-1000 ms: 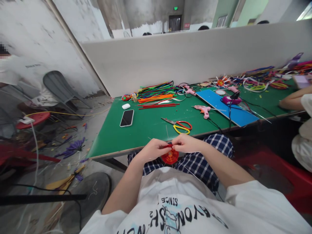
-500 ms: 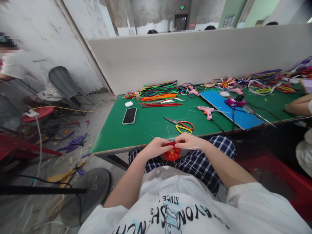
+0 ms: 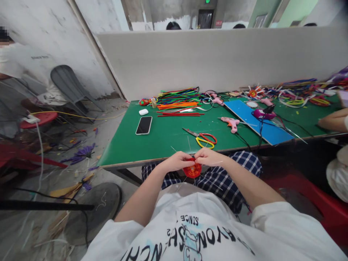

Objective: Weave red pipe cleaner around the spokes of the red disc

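Pinching red woven disc (image 3: 192,170) | left hand (image 3: 175,162), right hand (image 3: 208,157) fingers closed on rim | thin white spokes protruding

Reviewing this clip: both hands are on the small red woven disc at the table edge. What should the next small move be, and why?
Probably tuck in the working strand: the left hand and right hand both pinch the top edge of the red disc, and thin pale spokes stick out around it, so it looks unfinished.

A white short-sleeved T-shirt (image 3: 206,232) with black block lettering and a pale blue printed figure on the chest; below the shirt, blue-and-white checked trousers (image 3: 217,177); both forearms bare, no watch or rings visible
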`<state>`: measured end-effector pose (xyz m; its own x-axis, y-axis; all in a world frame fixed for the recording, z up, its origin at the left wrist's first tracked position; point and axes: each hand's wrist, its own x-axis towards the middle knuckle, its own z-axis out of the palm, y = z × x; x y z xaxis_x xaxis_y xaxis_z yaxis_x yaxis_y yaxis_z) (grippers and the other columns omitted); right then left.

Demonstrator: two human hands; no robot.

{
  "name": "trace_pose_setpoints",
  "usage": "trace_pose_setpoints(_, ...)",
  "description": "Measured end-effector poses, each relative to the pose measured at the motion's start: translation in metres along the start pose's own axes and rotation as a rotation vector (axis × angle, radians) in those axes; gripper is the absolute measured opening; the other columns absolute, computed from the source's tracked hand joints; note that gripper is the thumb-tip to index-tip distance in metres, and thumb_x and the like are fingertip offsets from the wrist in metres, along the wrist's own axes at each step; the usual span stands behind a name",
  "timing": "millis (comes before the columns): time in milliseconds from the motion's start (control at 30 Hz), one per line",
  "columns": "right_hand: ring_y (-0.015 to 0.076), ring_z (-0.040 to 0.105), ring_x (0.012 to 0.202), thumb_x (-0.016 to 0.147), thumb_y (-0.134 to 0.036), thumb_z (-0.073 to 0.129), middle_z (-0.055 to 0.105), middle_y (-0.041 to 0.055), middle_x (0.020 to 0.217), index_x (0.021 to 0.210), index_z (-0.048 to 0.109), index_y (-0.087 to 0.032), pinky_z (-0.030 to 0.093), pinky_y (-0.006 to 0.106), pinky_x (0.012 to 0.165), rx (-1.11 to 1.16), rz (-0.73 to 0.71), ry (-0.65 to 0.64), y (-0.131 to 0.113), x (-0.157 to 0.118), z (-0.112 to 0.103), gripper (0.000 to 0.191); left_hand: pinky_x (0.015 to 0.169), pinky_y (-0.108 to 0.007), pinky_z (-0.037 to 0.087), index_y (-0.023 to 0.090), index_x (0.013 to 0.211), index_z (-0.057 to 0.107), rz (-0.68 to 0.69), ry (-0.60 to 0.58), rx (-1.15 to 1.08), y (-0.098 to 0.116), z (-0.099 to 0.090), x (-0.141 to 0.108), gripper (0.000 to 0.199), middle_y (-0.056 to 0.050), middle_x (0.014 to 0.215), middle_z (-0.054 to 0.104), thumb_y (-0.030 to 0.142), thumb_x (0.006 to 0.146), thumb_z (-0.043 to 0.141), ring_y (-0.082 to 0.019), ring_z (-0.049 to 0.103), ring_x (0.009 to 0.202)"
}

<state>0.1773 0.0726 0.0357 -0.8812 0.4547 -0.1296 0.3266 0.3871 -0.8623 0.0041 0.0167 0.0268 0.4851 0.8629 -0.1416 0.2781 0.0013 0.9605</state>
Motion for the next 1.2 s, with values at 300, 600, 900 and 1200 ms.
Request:
trace_pose_setpoints(300, 0.0123, 0.051, 0.075, 0.079, -0.037, 0.038, 0.058, 0.0037, 0.082, 0.081, 0.059, -0.016, 0.037, 0.023, 0.069, -0.384, 0.018, 0.567, 0.030, 0.009, -0.050, 0.030, 0.046, -0.019, 0.039, 0.010, 0.085, 0.062, -0.065, 0.409, -0.089, -0.034, -0.064, 0.028, 0.037, -0.004, 0.067, 0.062, 0.042, 0.067, 0.053, -0.010, 0.053, 0.053)
trace_pose_setpoints(600, 0.0172, 0.048, 0.093, 0.077, -0.036, 0.045, 0.055, 0.0086, 0.099, 0.108, 0.051, -0.018, 0.035, 0.025, 0.082, -0.786, 0.207, 0.666, 0.085, 0.036, -0.044, 0.037, 0.040, -0.019, 0.040, 0.014, 0.086, 0.059, -0.140, 0.864, 0.125, -0.075, -0.108, 0.038, 0.035, -0.002, 0.064, 0.060, 0.042, 0.071, 0.046, -0.009, 0.051, 0.044)
trace_pose_setpoints(900, 0.0220, 0.050, 0.088, 0.079, -0.034, 0.039, 0.057, 0.0126, 0.094, 0.099, 0.057, -0.017, 0.037, 0.029, 0.070, -0.869, 0.550, 0.666, 0.064, 0.056, -0.067, 0.032, 0.040, -0.017, 0.037, 0.014, 0.090, 0.056, -0.248, 0.905, 0.273, -0.069, -0.117, 0.043, 0.033, -0.003, 0.066, 0.061, 0.038, 0.076, 0.039, -0.008, 0.052, 0.045)
trace_pose_setpoints(1200, 0.0177, 0.050, 0.093, 0.080, -0.022, 0.035, 0.056, 0.0074, 0.105, 0.112, 0.049, -0.023, 0.035, 0.026, 0.074, -0.908, 0.396, 0.475, 0.053, 0.124, -0.111, 0.035, 0.057, -0.023, 0.037, 0.016, 0.078, 0.060, -0.311, 0.942, 0.514, -0.076, -0.139, 0.071, 0.033, -0.007, 0.080, 0.062, 0.042, 0.071, 0.041, -0.017, 0.055, 0.070)
